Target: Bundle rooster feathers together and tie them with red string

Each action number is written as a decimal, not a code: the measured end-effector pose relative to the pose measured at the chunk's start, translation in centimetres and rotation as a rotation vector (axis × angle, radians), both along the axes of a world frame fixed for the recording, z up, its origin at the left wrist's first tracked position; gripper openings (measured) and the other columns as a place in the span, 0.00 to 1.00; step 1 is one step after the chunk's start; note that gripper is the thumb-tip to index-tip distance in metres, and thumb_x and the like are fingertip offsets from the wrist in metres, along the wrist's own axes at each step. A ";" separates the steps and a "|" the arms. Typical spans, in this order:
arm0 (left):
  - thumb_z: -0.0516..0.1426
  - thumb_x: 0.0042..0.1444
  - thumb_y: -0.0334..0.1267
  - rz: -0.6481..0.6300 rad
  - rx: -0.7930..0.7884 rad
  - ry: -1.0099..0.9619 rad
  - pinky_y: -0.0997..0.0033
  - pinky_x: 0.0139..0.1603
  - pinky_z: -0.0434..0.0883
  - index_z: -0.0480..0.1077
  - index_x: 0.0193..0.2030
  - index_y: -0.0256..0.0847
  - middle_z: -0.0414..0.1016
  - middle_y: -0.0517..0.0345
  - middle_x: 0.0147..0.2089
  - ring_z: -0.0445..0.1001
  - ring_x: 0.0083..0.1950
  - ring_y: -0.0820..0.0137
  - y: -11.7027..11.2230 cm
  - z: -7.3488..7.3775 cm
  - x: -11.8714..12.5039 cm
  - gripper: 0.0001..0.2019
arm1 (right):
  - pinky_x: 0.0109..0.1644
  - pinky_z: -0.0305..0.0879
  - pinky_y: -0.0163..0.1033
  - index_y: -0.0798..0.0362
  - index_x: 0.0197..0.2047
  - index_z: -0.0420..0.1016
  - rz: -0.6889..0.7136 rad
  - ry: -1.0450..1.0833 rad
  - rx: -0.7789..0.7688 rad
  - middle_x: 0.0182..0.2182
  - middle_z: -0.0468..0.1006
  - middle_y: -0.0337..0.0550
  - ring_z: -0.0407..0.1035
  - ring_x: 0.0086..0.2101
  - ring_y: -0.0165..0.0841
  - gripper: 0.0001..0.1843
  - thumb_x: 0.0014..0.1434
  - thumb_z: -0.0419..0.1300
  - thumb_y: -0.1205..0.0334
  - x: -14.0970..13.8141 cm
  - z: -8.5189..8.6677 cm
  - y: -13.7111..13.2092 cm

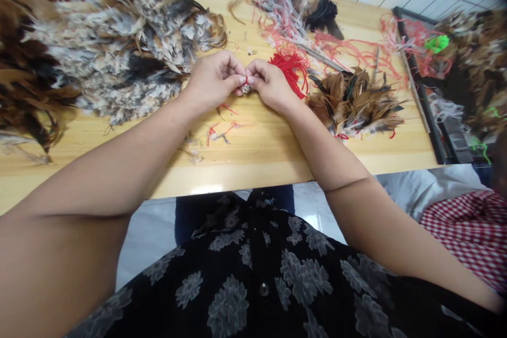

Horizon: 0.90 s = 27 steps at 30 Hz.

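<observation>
My left hand (pixel 214 80) and my right hand (pixel 273 87) meet over the middle of the wooden table, thumbs and fingertips pinched close together. Between them shows a bit of red string (pixel 247 80) at the pale end of a small feather bundle (pixel 246 88); the fingers hide most of the bundle. Just beyond my right wrist lies a bunch of cut red strings (pixel 291 69). To the right of it rests a pile of brown feather bundles (pixel 352 100), some with red bits at their ends.
A large heap of white, brown and black feathers (pixel 119 47) covers the table's left side. Tangled pink and white strings (pixel 281 10) and dark feathers lie at the back. A black-edged tray (pixel 420 84) stands right, near a red checked cloth (pixel 471 227). Red scraps (pixel 225 129) lie near the front.
</observation>
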<state>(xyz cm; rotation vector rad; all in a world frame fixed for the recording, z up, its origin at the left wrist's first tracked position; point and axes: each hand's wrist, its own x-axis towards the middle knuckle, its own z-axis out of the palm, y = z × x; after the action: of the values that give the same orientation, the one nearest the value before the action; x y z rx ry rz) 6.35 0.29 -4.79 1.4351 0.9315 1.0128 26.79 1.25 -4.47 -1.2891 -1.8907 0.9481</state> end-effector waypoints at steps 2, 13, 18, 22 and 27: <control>0.82 0.61 0.45 0.044 -0.032 -0.005 0.53 0.62 0.81 0.74 0.40 0.49 0.83 0.61 0.36 0.87 0.61 0.51 -0.1 0.2 0.1 0.21 | 0.64 0.80 0.46 0.47 0.40 0.72 0.009 0.010 -0.005 0.37 0.80 0.39 0.75 0.44 0.35 0.09 0.74 0.66 0.66 0.0 0.1 -0.1; 0.82 0.63 0.52 0.082 -0.053 -0.029 0.57 0.53 0.80 0.71 0.41 0.51 0.82 0.67 0.34 0.85 0.47 0.60 0.1 -0.2 0.3 0.24 | 0.63 0.77 0.45 0.48 0.39 0.68 0.062 0.072 -0.046 0.34 0.70 0.34 0.69 0.40 0.32 0.11 0.71 0.63 0.71 0.4 0.0 0.7; 0.79 0.68 0.44 0.095 -0.095 -0.018 0.57 0.59 0.82 0.70 0.43 0.47 0.83 0.61 0.39 0.89 0.54 0.56 0.1 -0.5 0.0 0.21 | 0.60 0.78 0.45 0.47 0.37 0.69 0.021 0.054 -0.040 0.33 0.70 0.34 0.66 0.38 0.32 0.12 0.66 0.66 0.72 0.7 -0.3 1.0; 0.79 0.66 0.43 0.067 -0.105 -0.066 0.57 0.58 0.84 0.69 0.42 0.48 0.82 0.62 0.39 0.90 0.53 0.58 0.4 -0.8 -0.1 0.21 | 0.58 0.77 0.43 0.48 0.37 0.70 -0.017 0.071 -0.037 0.32 0.70 0.34 0.64 0.36 0.31 0.11 0.67 0.65 0.72 0.9 -0.7 1.4; 0.79 0.63 0.42 0.017 -0.123 -0.065 0.54 0.62 0.82 0.71 0.40 0.50 0.84 0.62 0.42 0.87 0.55 0.57 0.2 0.0 -0.4 0.19 | 0.57 0.78 0.45 0.49 0.39 0.74 -0.027 0.084 -0.047 0.32 0.72 0.34 0.66 0.35 0.30 0.07 0.69 0.66 0.67 1.4 -1.0 1.7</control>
<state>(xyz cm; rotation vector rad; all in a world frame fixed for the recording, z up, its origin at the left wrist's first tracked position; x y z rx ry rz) 5.99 0.49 -4.83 1.2870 0.9440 0.9919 28.15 2.94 -5.44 -1.2786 -1.7921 1.0226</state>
